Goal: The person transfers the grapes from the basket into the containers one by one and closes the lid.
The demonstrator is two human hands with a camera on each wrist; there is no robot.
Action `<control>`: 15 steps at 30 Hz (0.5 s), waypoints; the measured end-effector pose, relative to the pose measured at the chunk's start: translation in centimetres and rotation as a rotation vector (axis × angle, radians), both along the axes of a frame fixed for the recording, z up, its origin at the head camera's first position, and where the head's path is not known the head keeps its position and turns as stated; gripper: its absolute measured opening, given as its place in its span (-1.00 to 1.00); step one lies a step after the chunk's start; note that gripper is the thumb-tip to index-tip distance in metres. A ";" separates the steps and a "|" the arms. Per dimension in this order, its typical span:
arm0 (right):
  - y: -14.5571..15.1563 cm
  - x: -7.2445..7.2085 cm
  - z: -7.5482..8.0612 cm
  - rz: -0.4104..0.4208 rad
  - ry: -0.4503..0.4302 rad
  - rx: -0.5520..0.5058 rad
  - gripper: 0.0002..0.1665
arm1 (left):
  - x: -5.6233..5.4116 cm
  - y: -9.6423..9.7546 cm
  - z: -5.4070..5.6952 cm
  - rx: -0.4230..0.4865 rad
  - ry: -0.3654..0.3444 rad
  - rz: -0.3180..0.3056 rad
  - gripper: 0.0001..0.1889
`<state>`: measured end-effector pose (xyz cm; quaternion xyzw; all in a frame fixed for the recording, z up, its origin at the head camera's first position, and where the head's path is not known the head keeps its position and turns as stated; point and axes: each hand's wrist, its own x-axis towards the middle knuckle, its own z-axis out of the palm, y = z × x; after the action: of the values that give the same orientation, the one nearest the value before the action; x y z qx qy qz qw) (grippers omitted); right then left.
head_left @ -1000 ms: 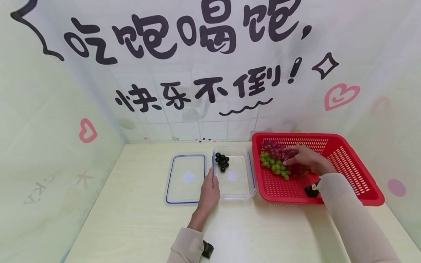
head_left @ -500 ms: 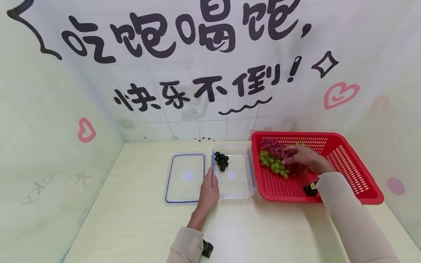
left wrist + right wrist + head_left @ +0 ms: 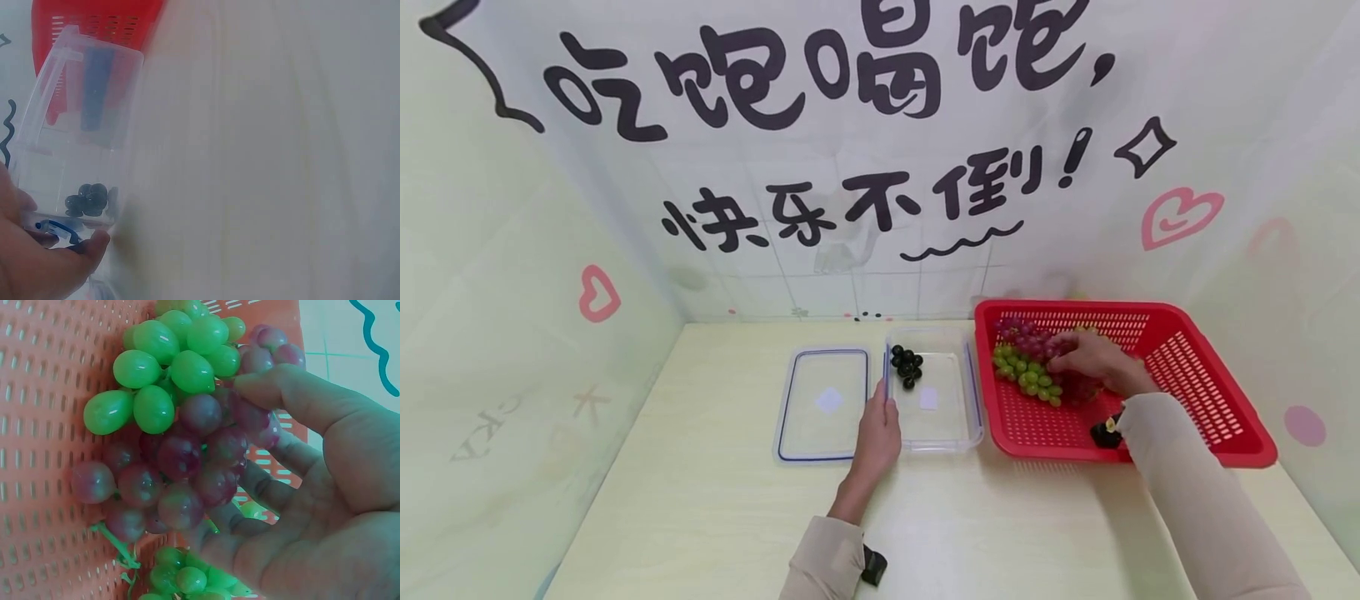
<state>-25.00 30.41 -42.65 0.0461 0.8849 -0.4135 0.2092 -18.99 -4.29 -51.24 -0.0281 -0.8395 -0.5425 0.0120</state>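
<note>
Picking step, apparently: right hand (image 3: 1092, 357) curls round purple grapes (image 3: 180, 456) in red basket (image 3: 1037, 429); left hand (image 3: 877, 433) pinches clear container (image 3: 943, 419). Next likely needs lifting clear of green grapes (image 3: 137, 369).

My left hand (image 3: 878, 432) grips the left side of a clear plastic container (image 3: 943, 425) that sits upright and open-topped, with a bunch of glossy black grapes (image 3: 907, 367) toward its back left corner. My right thumb and fingers (image 3: 290, 390) curve round a bunch of red grapes (image 3: 180, 456) — plump, shiny, dusky purple in places — lying in the red basket (image 3: 1037, 429) just beside the green grapes (image 3: 192, 370).
</note>
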 end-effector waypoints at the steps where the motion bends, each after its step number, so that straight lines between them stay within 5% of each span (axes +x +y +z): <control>1: 0.0 0.0 0.0 0.002 0.008 0.012 -0.39 | 0.0 0.0 0.0 0.003 -0.004 -0.001 -0.47; 8: -0.4 0.1 0.0 -0.023 0.030 0.068 -0.45 | -0.1 0.0 -0.2 0.004 0.011 -0.004 -0.48; 15: -0.1 0.1 -0.2 -0.019 0.047 0.006 -0.48 | 0.0 -0.2 -0.3 0.010 0.007 0.001 -0.48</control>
<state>-24.88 30.32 -42.89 0.0454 0.8903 -0.4139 0.1843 -19.00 -4.44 -51.49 -0.0294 -0.8368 -0.5465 0.0154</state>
